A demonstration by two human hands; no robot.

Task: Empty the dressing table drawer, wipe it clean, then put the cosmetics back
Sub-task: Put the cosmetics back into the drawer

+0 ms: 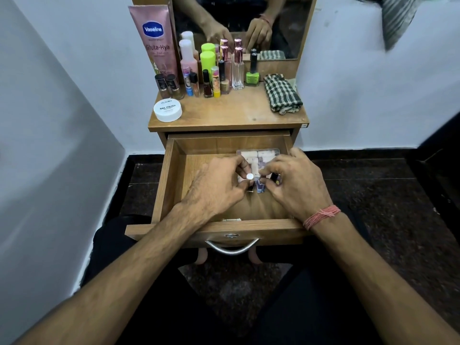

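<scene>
The wooden drawer (171,175) is pulled open in front of me. Both hands are inside it. My left hand (216,185) pinches a small dark bottle with a white round cap (249,176). My right hand (296,180) curls its fingers round another small dark bottle (274,177), with a little clear bottle (261,188) between the hands. Behind them a clear plastic box of pale items (258,158) lies on the drawer floor. On the table top stand several cosmetics: a pink Vaseline tube (155,38), nail polish bottles (252,70) and a white nail polish remover tub (167,110).
A folded green checked cloth (282,95) lies at the right of the table top (224,113). A mirror (244,23) rises behind the bottles. White walls flank the table closely. The drawer's metal handle (231,247) is above my dark-clothed legs.
</scene>
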